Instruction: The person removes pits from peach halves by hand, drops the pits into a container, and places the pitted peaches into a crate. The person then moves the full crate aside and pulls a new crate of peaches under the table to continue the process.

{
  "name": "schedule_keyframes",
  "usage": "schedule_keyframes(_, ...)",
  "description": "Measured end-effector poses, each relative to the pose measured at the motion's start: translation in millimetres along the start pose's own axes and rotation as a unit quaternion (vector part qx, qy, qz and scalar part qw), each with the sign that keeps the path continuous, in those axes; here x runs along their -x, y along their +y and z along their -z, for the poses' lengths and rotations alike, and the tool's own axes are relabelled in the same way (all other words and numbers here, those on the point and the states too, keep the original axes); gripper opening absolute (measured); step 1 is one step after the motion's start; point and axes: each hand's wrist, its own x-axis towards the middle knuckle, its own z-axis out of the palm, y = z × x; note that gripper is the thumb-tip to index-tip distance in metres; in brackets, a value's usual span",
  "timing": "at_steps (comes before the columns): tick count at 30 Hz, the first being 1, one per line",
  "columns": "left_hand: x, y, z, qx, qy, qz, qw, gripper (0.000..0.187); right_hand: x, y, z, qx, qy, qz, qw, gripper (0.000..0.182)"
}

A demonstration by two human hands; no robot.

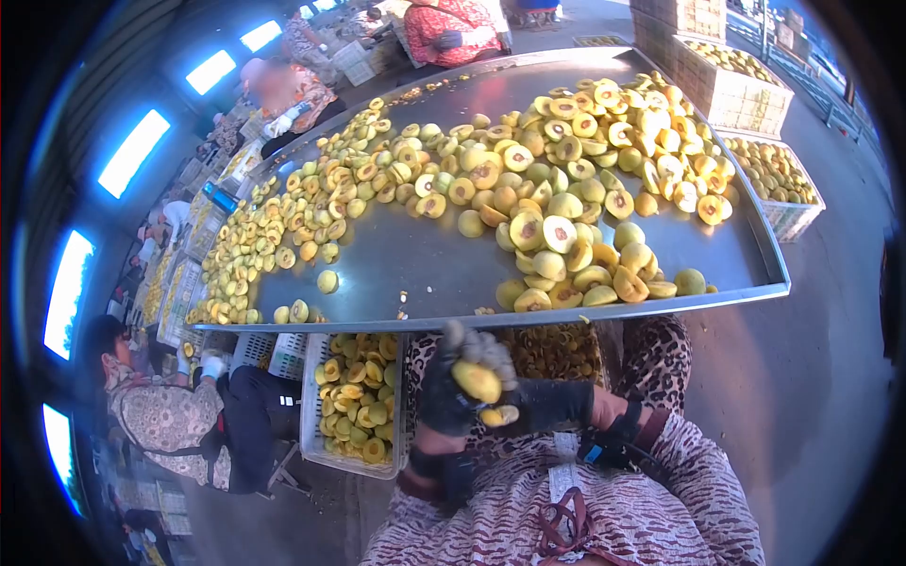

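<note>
In front of my waist, just beyond the near edge of the metal table [396,283], my left hand [453,373] is closed around a yellow peach half [477,380]. It wears a dark glove with grey fingers. Close against it, from the right, comes my right hand [514,407], also dark-gloved, its fingers curled. A small yellow piece [491,417] shows at its fingertips; I cannot make out what it is or whether a tool is there. Halved peaches [557,234] with brown pit centres lie heaped over the tabletop, along with some whole-looking ones.
A white crate [401,453] of peach halves stands left of my knees. Below the table edge sits a container of dark brown scraps [557,354]. Stacked crates of fruit [788,212] are at the right. A seated co-worker [179,415] is at the left, others farther back.
</note>
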Motion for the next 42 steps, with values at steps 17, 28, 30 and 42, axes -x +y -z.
schedule_keyframes(17, -243, 91, 138, -0.925, 0.129, -0.04, 0.356, 0.052, 62, 50, 42, 0.386, 0.124, -0.213, 0.889, 0.013)
schedule_keyframes(28, -99, 59, 27, -0.418, 0.077, -0.05, 0.904, 0.054, 28, 13, 49, 0.128, 0.33, -0.102, 0.93, 0.015)
schedule_keyframes(30, -73, 26, 10, -0.317, 0.072, -0.056, 0.944, 0.053, 14, 15, 43, 0.121, 0.353, -0.084, 0.924, 0.016)
schedule_keyframes(42, -61, -44, 0, -0.339, 0.063, -0.15, 0.927, 0.044, 19, 11, 37, 0.158, 0.386, -0.05, 0.908, 0.017)
